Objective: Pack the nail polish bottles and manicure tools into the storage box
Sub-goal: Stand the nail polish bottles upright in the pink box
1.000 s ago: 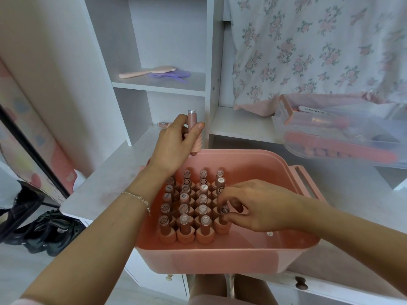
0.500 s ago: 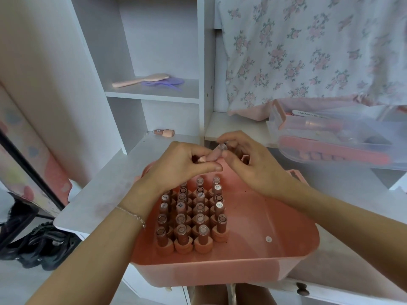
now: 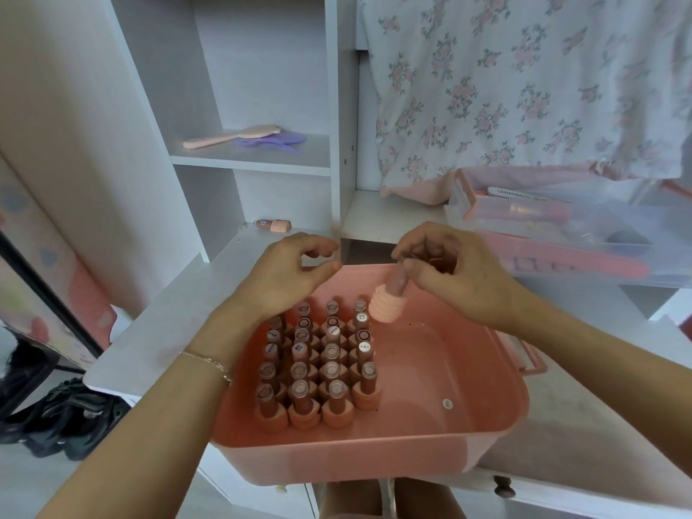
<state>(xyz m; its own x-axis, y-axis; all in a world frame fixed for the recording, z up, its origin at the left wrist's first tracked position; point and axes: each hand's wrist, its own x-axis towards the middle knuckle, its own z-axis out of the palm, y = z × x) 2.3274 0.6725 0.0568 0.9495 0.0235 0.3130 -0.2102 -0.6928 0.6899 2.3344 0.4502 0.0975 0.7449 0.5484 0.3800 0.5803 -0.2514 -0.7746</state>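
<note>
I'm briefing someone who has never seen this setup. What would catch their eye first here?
Probably the pink storage box at the centre, with upright nail polish bottles packed in rows in its left half. Just above the rows' far right corner, the right hand pinches one more bottle by its cap, while the left hand hovers empty beside it. One stray bottle lies on its side on the white shelf behind.
</note>
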